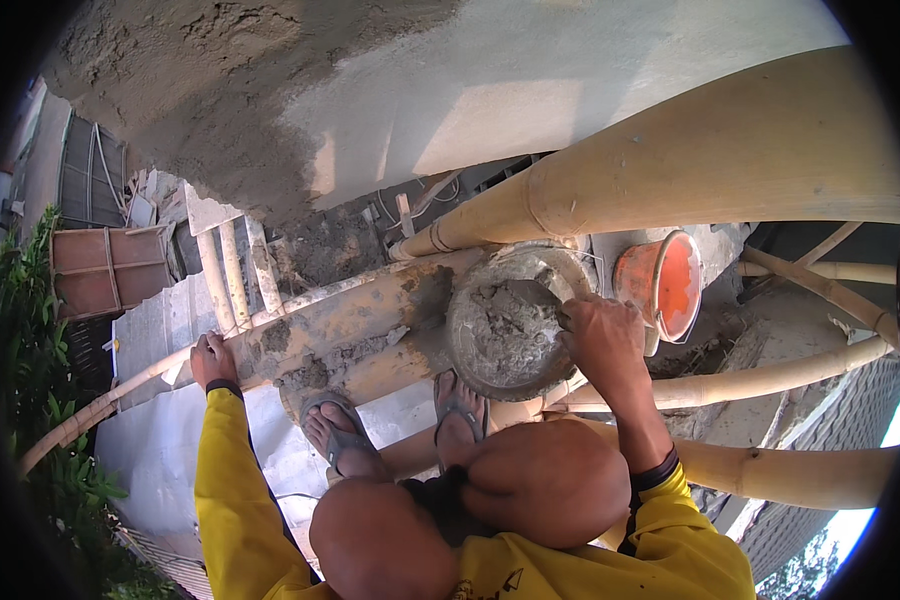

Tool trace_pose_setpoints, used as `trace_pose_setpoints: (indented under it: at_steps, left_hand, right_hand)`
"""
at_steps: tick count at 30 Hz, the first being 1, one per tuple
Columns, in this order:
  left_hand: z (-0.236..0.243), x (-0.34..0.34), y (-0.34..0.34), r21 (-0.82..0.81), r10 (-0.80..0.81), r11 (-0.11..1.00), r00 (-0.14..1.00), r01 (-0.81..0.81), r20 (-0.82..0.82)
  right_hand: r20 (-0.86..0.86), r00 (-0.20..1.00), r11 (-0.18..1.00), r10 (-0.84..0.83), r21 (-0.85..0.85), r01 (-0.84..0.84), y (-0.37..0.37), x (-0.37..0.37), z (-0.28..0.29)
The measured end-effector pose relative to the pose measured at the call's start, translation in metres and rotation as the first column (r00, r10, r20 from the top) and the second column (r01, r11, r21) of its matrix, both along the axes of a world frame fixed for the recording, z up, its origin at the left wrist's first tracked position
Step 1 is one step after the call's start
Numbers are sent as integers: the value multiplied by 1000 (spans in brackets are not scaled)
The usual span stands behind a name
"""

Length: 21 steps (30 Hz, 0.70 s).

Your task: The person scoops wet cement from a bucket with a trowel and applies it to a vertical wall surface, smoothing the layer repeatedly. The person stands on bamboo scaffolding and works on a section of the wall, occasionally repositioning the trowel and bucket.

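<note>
My left hand (213, 360) is closed round a thin bamboo pole (155, 385) at the left. My right hand (607, 345) is a fist over the right rim of a round tub (475, 365) of wet grey mortar (505, 320). From that fist a dark, mortar-smeared blade, seemingly a trowel (532, 297), reaches into the tub; its handle is hidden by my fingers. Beside the tub stands an orange bucket (625, 272) with a wire handle, tipped towards the right. My feet in grey sandals (345, 425) are just in front of the tub.
Mortar-caked boards (360, 310) lie beyond my feet. A thick bamboo pole (670, 160) crosses above the tub, with more bamboo (760, 378) at the right. Ahead is a wall (530, 75), its left part coated in wet mortar (200, 90). Metal sheets (170, 450) and leaves (30, 350) show below left.
</note>
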State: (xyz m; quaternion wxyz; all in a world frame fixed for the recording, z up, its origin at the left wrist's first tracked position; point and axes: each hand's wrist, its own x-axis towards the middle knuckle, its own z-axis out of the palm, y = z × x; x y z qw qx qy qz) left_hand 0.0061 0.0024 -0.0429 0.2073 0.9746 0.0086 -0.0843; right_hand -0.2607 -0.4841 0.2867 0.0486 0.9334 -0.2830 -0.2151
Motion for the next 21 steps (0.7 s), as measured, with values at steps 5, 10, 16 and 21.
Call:
trace_pose_setpoints:
  at_steps: [5, 10, 16, 21]
  left_hand:
    - [5, -1, -1, 59, 51, 997, 999, -50, -17]
    - [12, -4, -7, 115, 82, 990, 997, -81, 1]
    - [26, -5, -15, 116, 96, 989, 995, -95, -3]
    - [34, -3, -20, 137, 93, 987, 994, -84, -62]
  right_hand:
    - [-53, 994, 990, -99, 96, 104, 1, 6, 20]
    - [83, 997, 996, 1, 85, -8, 5, 1, 8]
    - [99, 990, 983, -102, 162, 85, 6, -2, 6]
    - [69, 981, 978, -180, 124, 170, 0, -1, 10]
